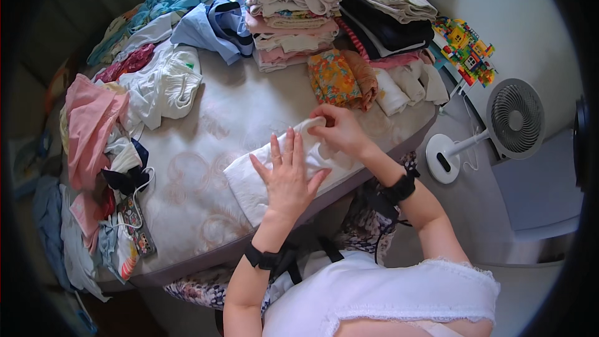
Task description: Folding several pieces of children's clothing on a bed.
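A white garment (248, 187), partly folded, lies at the front edge of a mattress (187, 159) with a pale swirl pattern. My left hand (288, 175) rests flat on top of the cloth, palm down and fingers spread. Farther right, my right hand (344, 128) pinches the garment's far right edge between thumb and fingers. Part of the cloth under both hands is hidden. Just beyond my right hand lie a rolled orange floral cloth (333, 77), a brown rolled cloth (362, 77) and several white rolls (390, 91).
A tall stack of folded clothes (295, 14) stands at the back, beside folded dark clothes (383, 28). Loose clothes (93, 121) heap along the left, with a phone (135, 224) and white cable near them. To the right are a fan (514, 119) and colourful toy bricks (468, 51).
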Demonstrator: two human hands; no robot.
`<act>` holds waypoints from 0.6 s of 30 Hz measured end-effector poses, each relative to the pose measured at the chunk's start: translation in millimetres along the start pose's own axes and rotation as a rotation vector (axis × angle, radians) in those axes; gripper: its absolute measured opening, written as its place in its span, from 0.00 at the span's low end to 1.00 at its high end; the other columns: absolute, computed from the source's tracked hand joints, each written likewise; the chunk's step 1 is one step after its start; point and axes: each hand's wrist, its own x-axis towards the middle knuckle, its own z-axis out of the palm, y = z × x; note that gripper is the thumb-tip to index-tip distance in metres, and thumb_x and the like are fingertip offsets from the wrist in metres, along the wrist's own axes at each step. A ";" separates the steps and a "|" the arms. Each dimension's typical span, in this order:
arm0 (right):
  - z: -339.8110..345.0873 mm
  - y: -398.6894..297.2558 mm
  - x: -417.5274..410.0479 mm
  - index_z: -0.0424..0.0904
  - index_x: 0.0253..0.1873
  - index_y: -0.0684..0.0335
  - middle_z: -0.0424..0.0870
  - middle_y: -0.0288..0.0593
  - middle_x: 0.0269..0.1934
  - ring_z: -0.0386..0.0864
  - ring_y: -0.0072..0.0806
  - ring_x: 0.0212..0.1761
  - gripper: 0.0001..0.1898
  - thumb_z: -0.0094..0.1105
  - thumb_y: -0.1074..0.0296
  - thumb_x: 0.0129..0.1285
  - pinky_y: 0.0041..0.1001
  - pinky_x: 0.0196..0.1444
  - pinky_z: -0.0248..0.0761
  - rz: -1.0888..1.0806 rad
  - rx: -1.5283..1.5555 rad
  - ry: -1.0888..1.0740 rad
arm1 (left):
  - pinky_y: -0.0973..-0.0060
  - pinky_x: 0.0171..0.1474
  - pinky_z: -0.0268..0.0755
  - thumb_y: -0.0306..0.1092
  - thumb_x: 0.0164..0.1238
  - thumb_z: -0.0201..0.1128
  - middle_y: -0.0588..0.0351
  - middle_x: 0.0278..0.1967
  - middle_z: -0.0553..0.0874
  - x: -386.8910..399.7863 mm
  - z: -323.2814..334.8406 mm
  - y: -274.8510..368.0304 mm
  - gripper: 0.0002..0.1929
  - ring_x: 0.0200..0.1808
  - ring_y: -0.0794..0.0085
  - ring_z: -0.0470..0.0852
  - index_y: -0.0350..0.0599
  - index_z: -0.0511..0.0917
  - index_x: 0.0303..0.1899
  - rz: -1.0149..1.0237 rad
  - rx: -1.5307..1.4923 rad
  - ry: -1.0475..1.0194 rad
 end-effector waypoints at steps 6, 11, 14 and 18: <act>-6.4 -4.2 -12.3 0.83 0.37 0.69 0.83 0.49 0.25 0.82 0.39 0.26 0.11 0.69 0.66 0.59 0.35 0.32 0.74 -0.007 -0.419 0.150 | 0.23 0.68 0.29 0.66 0.63 0.60 0.56 0.78 0.58 -2.3 6.3 -0.3 0.46 0.80 0.51 0.48 0.49 0.57 0.76 0.028 0.077 -0.073; -8.5 -9.1 -7.2 0.83 0.43 0.67 0.86 0.52 0.36 0.84 0.49 0.37 0.11 0.64 0.64 0.64 0.43 0.41 0.74 0.094 -0.711 0.074 | 0.22 0.67 0.33 0.66 0.66 0.57 0.56 0.77 0.60 2.4 3.3 5.8 0.41 0.78 0.45 0.51 0.57 0.61 0.75 0.003 0.106 -0.143; -2.0 -38.9 -26.0 0.80 0.57 0.62 0.79 0.55 0.57 0.77 0.48 0.57 0.17 0.59 0.62 0.67 0.42 0.59 0.67 -0.345 -0.721 0.192 | 0.20 0.66 0.33 0.62 0.65 0.59 0.55 0.77 0.60 4.1 1.1 6.9 0.40 0.78 0.45 0.51 0.57 0.62 0.75 -0.025 0.097 -0.170; 51.5 -38.4 -67.8 0.76 0.64 0.59 0.76 0.50 0.64 0.72 0.46 0.67 0.21 0.57 0.62 0.69 0.45 0.73 0.57 -0.542 -0.529 -0.091 | 0.20 0.67 0.32 0.54 0.64 0.61 0.54 0.77 0.59 -3.6 15.2 -4.9 0.39 0.78 0.44 0.51 0.56 0.61 0.75 0.024 0.270 -0.135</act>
